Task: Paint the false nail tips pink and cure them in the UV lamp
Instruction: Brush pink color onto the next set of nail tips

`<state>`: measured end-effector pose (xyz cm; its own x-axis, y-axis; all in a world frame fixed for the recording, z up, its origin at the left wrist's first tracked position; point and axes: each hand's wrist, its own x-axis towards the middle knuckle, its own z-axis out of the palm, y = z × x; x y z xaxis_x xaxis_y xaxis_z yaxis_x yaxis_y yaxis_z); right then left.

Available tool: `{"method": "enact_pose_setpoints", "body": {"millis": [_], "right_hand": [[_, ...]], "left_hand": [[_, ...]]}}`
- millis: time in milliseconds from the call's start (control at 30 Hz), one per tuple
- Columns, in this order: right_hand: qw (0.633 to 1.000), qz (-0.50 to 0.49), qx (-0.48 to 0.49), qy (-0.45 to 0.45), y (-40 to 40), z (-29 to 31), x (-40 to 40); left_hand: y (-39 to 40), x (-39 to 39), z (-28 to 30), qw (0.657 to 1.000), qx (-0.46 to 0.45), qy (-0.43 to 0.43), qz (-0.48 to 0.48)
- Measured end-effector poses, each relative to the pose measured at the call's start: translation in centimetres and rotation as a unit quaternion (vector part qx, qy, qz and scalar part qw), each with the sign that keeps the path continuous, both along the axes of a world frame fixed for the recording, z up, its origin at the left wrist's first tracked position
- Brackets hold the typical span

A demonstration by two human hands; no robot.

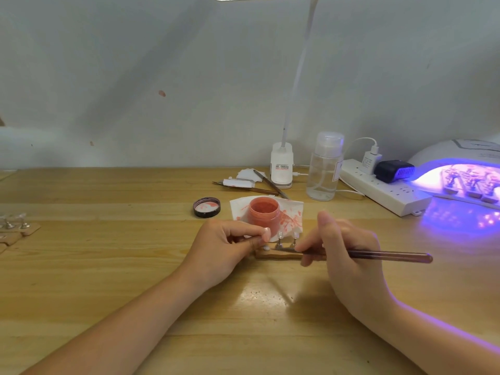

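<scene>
1. Head view, writing: a red-printed label is showing on the white clamp base of the desk lamp (281, 165), too small to read; dark print on the white charger (368, 161) plugged into the power strip (384, 191) is also illegible.
2. The left hand (227, 247) is curling its fingers, pinching a pink nail tip (267, 234) between thumb and forefinger just above the left end of the wooden nail stand (278, 255).
3. The right hand (343, 247) is gripping a brush (378, 256) pen-style, thumb raised, the handle pointing right and the working end lying low across the stand.
4. Two clear tips (287, 235) are standing on metal posts on that stand, between the two hands.
5. The open pink pot (264, 215) is sitting on a stained tissue (290, 216) just behind the hands, its lid (206, 207) lying beside it on the desk (108, 266).
6. The UV lamp (460, 171) is glowing violet at far right, with more stands inside.
</scene>
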<state>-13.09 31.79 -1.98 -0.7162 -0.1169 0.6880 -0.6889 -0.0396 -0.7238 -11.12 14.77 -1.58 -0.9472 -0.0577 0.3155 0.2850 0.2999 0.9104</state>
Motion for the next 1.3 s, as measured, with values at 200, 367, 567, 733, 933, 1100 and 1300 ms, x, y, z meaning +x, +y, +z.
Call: {"method": "enact_pose_setpoints", "body": {"millis": [200, 367, 567, 733, 933, 1100, 1300], "right_hand": [[0.998, -0.025, 0.061, 0.016, -0.24, 0.03, -0.22], [0.999, -0.025, 0.039, 0.009, -0.17, 0.12, -0.18], [0.999, 0.001, -0.012, -0.033, -0.14, 0.14, 0.00], [0.999, -0.002, 0.020, -0.047, -0.12, 0.14, -0.13], [0.999, -0.009, 0.025, -0.026, -0.23, 0.35, 0.06], [0.998, 0.003, -0.019, -0.055, -0.17, 0.21, 0.21], [0.998, 0.008, 0.024, -0.051, -0.21, 0.18, 0.08]], "left_hand": [[-0.01, -0.10, 0.01, 1.000, -0.017, 0.007, -0.003], [-0.08, -0.12, -0.04, 0.999, -0.029, 0.014, -0.001], [0.11, 0.12, 0.08, 1.000, 0.001, 0.014, 0.010], [-0.10, 0.00, -0.09, 1.000, -0.008, 0.006, 0.006], [-0.16, 0.10, -0.04, 1.000, -0.016, 0.006, 0.000], [0.06, 0.07, -0.04, 1.000, 0.003, 0.006, 0.010], [-0.11, -0.01, -0.17, 1.000, -0.013, 0.010, -0.001]]}}
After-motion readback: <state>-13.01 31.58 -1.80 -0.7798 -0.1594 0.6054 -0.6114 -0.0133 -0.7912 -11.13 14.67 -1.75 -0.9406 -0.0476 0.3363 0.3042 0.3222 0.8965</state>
